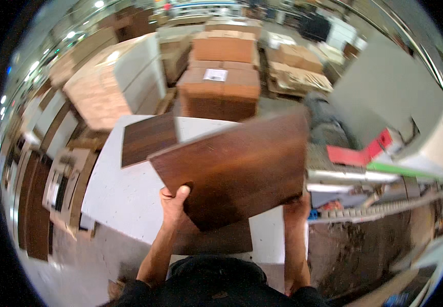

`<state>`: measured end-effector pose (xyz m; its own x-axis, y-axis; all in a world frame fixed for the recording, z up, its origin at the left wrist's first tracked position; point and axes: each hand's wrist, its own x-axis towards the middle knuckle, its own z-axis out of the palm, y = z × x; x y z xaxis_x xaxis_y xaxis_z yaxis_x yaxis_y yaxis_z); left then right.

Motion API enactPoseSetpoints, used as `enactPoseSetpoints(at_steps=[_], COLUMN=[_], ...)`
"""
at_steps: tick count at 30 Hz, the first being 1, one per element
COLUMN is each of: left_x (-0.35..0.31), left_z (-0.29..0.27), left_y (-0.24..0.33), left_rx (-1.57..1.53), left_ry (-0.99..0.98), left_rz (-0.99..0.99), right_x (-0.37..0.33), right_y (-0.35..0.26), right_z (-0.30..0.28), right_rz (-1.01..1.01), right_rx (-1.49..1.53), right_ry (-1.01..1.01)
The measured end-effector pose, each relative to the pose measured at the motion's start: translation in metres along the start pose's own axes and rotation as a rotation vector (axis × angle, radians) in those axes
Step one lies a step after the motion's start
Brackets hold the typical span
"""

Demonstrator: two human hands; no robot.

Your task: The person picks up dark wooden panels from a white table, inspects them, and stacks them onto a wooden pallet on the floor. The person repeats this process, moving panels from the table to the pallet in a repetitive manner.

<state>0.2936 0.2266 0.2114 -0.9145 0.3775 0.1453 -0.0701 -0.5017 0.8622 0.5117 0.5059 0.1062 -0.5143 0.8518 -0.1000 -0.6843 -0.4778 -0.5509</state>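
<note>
Dark brown wood fills the middle of the view: a broad board (pixel 242 169) up in both hands, held slantwise over the white table (pixel 124 197), its right end higher in the picture and its top edge a blur. Left hand (pixel 174 204) clamped on the lower left edge, thumb flat on the face, other fingers mostly tucked behind! Over at the lower right corner, the right hand (pixel 297 205) has its grip too, though most of its fingers are hidden. Beneath, close to the person's body, a near panel (pixel 221 240) lies partly covered by the held one; whether the two touch, I cannot tell. Farther off, at the table's back left, a smaller panel (pixel 150 138) lies flat. Beyond the table stand brown cardboard boxes (pixel 219 98), with a pale stack (pixel 98 84) to the left and, on the right, a red bracket (pixel 359 153) above a green strip (pixel 408 173).
</note>
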Motion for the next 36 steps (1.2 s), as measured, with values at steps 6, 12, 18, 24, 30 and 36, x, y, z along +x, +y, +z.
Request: enactPoseSetpoints(at_steps=[6,12,18,24,30,36], left_x=[0.0,-0.015,-0.014,-0.011,0.005,0.019], left_z=[-0.003,-0.017,-0.031,-0.034,-0.023,-0.012], left_y=[0.04,0.051,0.062,0.06,0.078,0.071], left_rx=[0.352,0.007,-0.176,-0.281,0.279,0.407], left_ry=[-0.062,-0.073,-0.179,-0.253,-0.288,0.082], left_rz=[0.263,0.06,0.02,0.047,0.308,0.237], right_x=[0.044,0.088,0.072,0.061,0.105,0.026], right_y=[0.007,0.022,0.037,0.041,0.032,0.032], right_z=[-0.028,-0.073,0.004,0.005,-0.067,-0.027], right_rz=[0.114,0.048,-0.219,-0.247,0.034,0.32], right_rx=[0.285,0.129,0.131,0.076,-0.307,-0.116], right_ry=[-0.149,-0.519,-0.8,-0.335,-0.4,-0.158])
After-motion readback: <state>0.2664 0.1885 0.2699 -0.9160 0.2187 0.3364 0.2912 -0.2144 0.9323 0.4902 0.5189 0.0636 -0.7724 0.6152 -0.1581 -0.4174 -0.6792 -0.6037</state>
